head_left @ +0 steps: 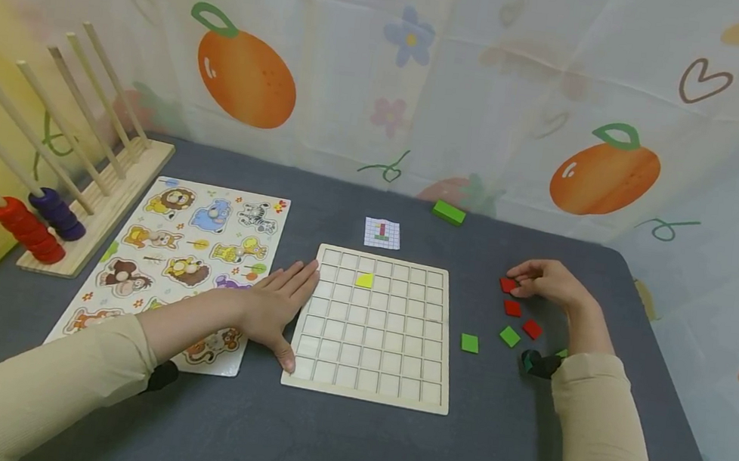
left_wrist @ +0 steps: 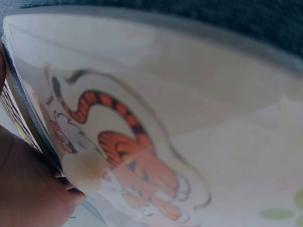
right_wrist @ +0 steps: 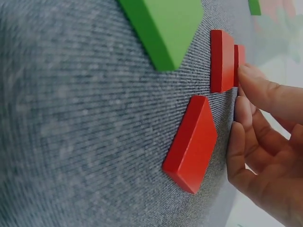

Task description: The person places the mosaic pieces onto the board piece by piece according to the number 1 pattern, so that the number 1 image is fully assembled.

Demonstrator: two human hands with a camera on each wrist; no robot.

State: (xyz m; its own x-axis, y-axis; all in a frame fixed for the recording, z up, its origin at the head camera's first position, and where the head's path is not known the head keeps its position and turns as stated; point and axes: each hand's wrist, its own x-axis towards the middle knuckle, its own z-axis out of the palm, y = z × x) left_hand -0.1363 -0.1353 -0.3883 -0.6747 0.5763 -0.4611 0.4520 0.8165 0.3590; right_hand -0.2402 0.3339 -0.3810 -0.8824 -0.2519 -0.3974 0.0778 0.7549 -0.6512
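Note:
A pale wooden grid board [head_left: 364,399] lies on the dark table, with one small yellow tile [head_left: 364,281] in a cell near its top. My left hand [head_left: 274,306] rests along the board's left edge, fingers extended and thumb at the lower left corner. At the right, my right hand [head_left: 551,283] pinches the farthest red square tile [head_left: 507,285] between thumb and fingers; the tile is partly hidden. Nearer lie two more red tiles, one [right_wrist: 221,61] beside the thumb and another [right_wrist: 193,144] closer to the wrist. Green tiles [head_left: 469,343] lie below them.
A small grid pattern card [head_left: 383,233] sits behind the board, with a green block [head_left: 449,212] near the curtain. An animal picture puzzle [head_left: 208,201] lies left, partly under the left forearm. Beyond it stands a wooden peg rack [head_left: 158,153] with red and purple rings.

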